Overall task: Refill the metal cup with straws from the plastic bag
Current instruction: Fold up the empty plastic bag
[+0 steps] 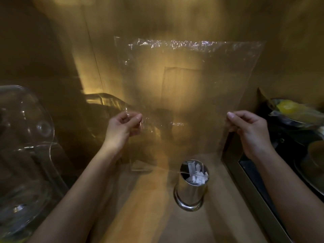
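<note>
A large clear plastic bag (189, 81) is stretched out upright in front of me, above the counter. My left hand (122, 127) pinches its lower left corner and my right hand (249, 128) pinches its lower right edge. No straws show inside the bag. Below it, between my forearms, a shiny metal cup (191, 188) stands on the wooden counter (149, 207). White paper-wrapped straws (197, 177) fill the right side of the cup; its left side looks dark.
Clear glass bowls or lids (26, 137) are stacked at the left. At the right, a metal-edged recess (249, 183) holds dark dishes, and a wrapped yellow item (289, 107) lies behind it. A wood-coloured wall rises behind the counter.
</note>
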A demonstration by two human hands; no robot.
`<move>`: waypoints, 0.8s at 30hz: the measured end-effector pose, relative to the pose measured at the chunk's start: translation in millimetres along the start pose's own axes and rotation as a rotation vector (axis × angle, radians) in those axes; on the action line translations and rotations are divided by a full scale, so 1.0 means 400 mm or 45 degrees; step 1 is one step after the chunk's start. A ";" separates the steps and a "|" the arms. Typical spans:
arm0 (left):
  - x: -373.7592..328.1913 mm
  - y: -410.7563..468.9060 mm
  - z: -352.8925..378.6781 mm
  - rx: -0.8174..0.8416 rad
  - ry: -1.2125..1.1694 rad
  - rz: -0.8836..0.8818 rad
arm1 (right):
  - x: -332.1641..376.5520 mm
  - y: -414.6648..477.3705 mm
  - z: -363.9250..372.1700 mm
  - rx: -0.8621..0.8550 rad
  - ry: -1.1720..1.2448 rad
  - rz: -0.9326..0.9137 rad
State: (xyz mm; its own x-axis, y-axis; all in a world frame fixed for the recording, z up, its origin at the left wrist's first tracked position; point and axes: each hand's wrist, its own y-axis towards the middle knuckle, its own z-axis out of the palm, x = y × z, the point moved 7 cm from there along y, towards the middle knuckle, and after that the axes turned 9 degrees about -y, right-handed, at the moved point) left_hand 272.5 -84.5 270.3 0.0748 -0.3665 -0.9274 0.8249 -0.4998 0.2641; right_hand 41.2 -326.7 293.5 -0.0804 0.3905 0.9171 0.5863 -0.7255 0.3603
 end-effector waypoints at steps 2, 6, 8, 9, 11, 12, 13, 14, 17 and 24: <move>-0.017 -0.008 0.002 -0.003 0.047 0.013 | 0.009 0.002 0.001 -0.038 0.051 -0.007; -0.068 -0.008 -0.001 -0.032 0.118 0.073 | 0.032 0.024 0.007 -0.036 0.169 -0.004; -0.090 -0.005 -0.005 -0.040 0.151 0.070 | 0.036 0.037 0.012 -0.020 0.220 0.010; -0.096 -0.005 -0.008 -0.036 0.158 0.050 | 0.035 0.042 0.015 -0.009 0.219 0.015; -0.100 -0.010 -0.017 -0.033 0.174 0.002 | 0.022 0.047 0.031 0.058 0.187 0.049; -0.099 -0.015 -0.024 -0.040 0.198 -0.018 | 0.011 0.045 0.043 0.111 0.183 0.093; -0.097 -0.022 -0.031 -0.047 0.223 -0.031 | 0.000 0.039 0.056 0.171 0.181 0.140; -0.094 -0.028 -0.035 -0.049 0.241 -0.037 | -0.007 0.033 0.070 0.235 0.165 0.169; -0.094 -0.044 -0.044 -0.067 0.247 -0.022 | -0.002 0.017 0.102 0.358 0.124 0.174; -0.129 -0.069 -0.057 0.015 0.269 0.029 | 0.024 0.035 0.110 0.236 0.239 0.140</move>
State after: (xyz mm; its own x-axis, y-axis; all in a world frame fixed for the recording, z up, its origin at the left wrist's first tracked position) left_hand 258.8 -34.1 304.8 0.2099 -0.2057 -0.9558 0.8151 -0.5031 0.2873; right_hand 84.0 -308.2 300.0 -0.1454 0.1908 0.9708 0.7359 -0.6350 0.2351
